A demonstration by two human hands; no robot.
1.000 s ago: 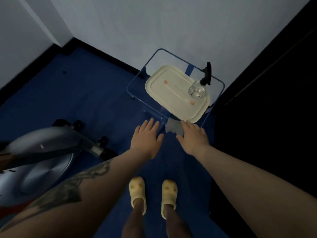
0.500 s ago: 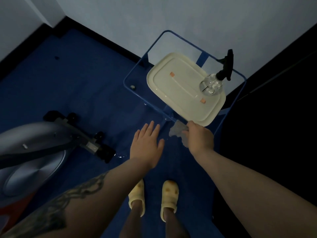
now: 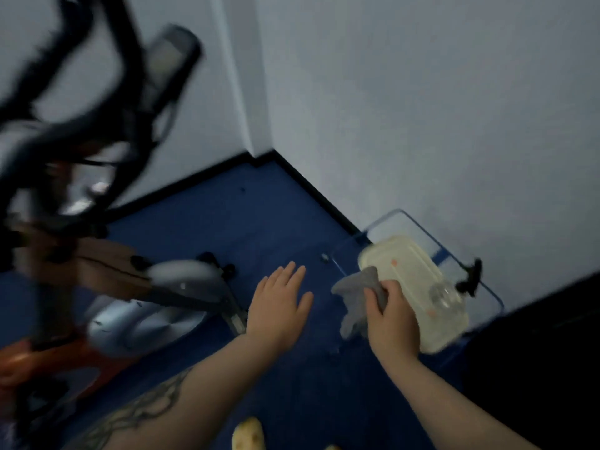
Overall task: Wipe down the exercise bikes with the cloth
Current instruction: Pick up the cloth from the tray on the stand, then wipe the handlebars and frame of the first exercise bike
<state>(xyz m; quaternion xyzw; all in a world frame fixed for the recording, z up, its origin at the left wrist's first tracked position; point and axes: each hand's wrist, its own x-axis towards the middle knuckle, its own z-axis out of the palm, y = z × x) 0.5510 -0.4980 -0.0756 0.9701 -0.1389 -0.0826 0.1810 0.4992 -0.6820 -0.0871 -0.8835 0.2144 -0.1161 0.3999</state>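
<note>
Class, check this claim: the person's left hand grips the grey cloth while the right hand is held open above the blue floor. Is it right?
No, the hands are swapped. In the head view the right hand grips the grey cloth, while the left hand is held open above the blue floor.

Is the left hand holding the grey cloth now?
No, the right hand grips the grey cloth; the left hand is empty with fingers spread.

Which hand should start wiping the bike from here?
Right, probably. The right hand already grips the grey cloth, so no handover is needed. The left hand is open and empty; it lies nearer the bike, so it could steady the frame while the right swings across.
</note>
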